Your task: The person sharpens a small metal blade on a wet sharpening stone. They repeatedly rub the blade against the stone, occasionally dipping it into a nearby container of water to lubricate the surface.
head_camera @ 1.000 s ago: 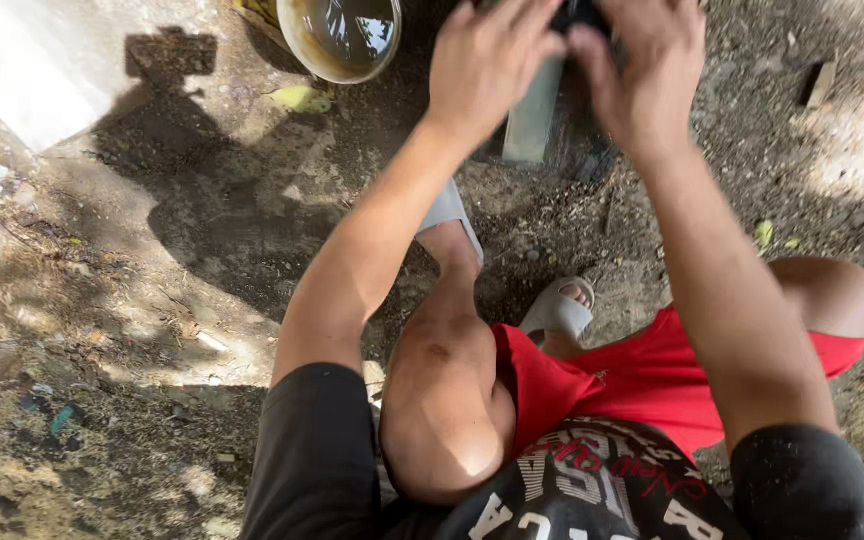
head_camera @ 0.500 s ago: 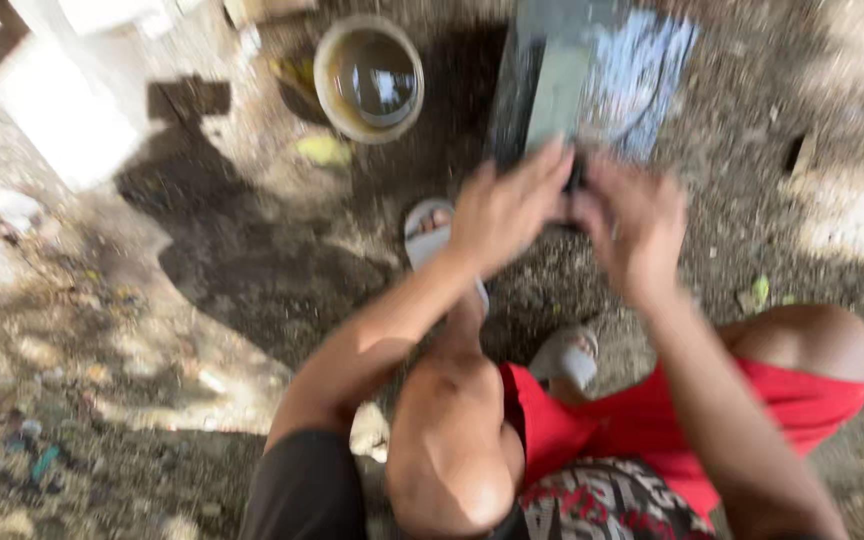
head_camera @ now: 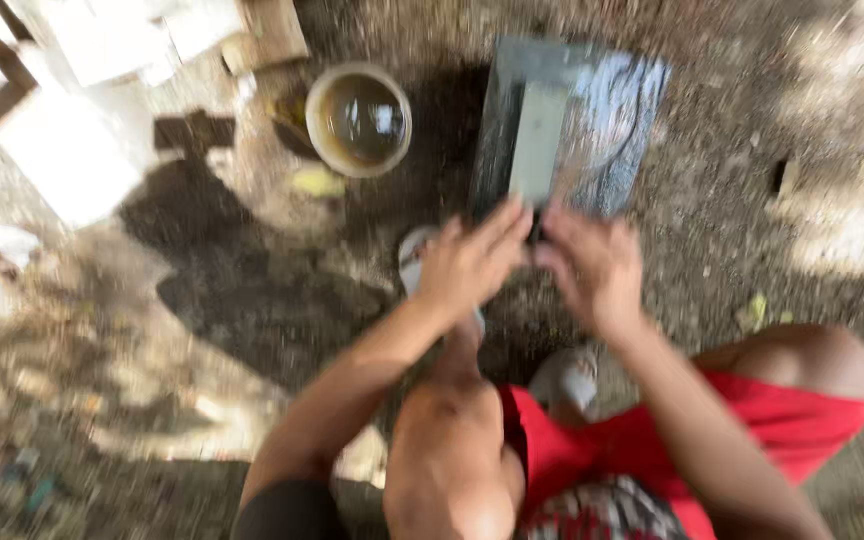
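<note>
I squat on bare dirt, and the picture is motion-blurred. My left hand [head_camera: 470, 264] and my right hand [head_camera: 594, 266] meet at the near end of a long grey stone bar [head_camera: 538, 142]. Both sets of fingers press on a small dark object [head_camera: 538, 232] between them; blur hides its shape. The bar lies on a wet, dark flat slab [head_camera: 624, 120]. A round bowl [head_camera: 360, 120] of murky water stands to the left of the slab. My feet in pale sandals [head_camera: 566, 378] rest just below my hands.
Pale flat blocks and a wooden piece [head_camera: 270, 30] lie at the top left beside a white slab [head_camera: 70, 160]. A yellow leaf [head_camera: 318, 182] lies under the bowl. My knees and red shorts [head_camera: 652, 450] fill the lower frame. Dirt and debris surround everything.
My hands have drawn back along the grey bar toward my body, from its far part to its near end. The view has dropped, so the whole bar, slab and bowl show.
</note>
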